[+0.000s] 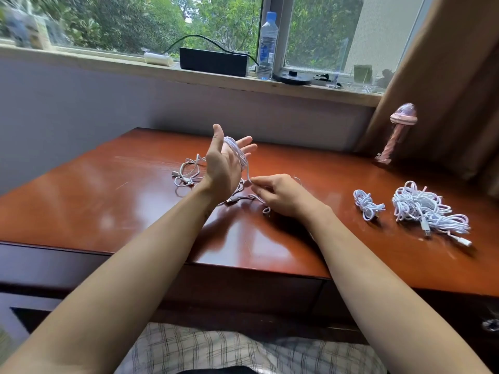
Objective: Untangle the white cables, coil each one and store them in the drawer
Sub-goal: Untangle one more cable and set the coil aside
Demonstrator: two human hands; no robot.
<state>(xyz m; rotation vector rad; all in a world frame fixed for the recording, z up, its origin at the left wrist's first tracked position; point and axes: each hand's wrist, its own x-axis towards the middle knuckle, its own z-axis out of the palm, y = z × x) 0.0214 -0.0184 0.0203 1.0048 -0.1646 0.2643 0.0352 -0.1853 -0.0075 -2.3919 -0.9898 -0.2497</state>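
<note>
My left hand (225,160) is raised above the wooden desk (121,201), fingers spread, with several turns of a white cable (237,151) wound around the palm. My right hand (280,194) pinches the same cable just below the left hand. The cable's loose end and plug (232,201) lie on the desk under my wrist. A second loose white cable (186,174) lies tangled just left of my left hand. A small coiled cable (366,202) and a bigger pile of white cables (426,211) rest at the right. The closed drawer front (243,287) runs below the desk edge.
A pink lamp-like object (397,130) stands at the back right by a brown curtain (445,90). On the windowsill sit a black box (213,62), a water bottle (267,47) and a black round lid (291,76). A checked cloth (216,349) lies in my lap.
</note>
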